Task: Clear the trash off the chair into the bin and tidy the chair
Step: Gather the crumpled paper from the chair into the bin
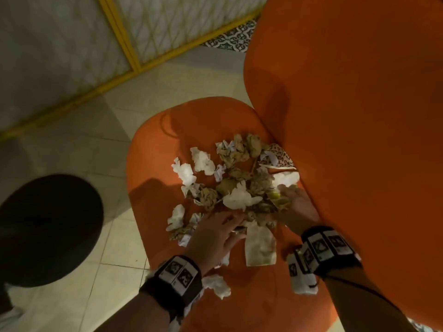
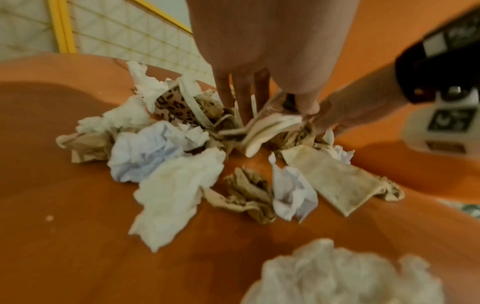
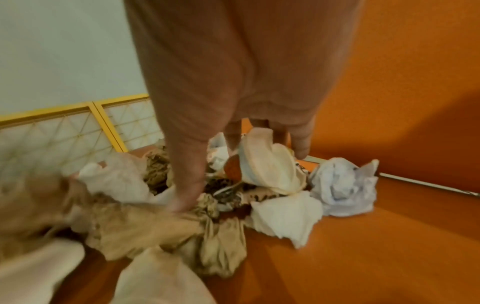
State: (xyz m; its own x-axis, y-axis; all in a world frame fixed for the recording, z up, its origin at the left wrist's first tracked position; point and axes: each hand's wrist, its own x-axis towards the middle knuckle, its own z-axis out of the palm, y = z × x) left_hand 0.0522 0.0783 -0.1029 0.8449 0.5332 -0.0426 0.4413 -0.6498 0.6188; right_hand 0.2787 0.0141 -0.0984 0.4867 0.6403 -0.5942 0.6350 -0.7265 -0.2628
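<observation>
A pile of crumpled white tissues, brown paper and a leopard-print scrap (image 1: 275,154) covers the orange chair seat (image 1: 153,164). My left hand (image 1: 230,226) sits at the near side of the trash pile (image 1: 237,178). In the left wrist view my left hand (image 2: 272,107) pinches a cream folded paper (image 2: 267,127) between thumb and fingers. My right hand (image 1: 287,195) is dug into the pile's right side by the chair back. In the right wrist view my right hand (image 3: 228,176) has thumb and fingers spread wide over a white wad (image 3: 267,164). A flat stained napkin (image 1: 260,248) lies between my wrists.
A black round bin (image 1: 48,231) stands on the tiled floor left of the chair. The tall orange chair back (image 1: 359,116) rises close on the right. A loose white tissue (image 1: 217,285) lies by my left wrist. A yellow-framed screen (image 1: 134,58) runs behind.
</observation>
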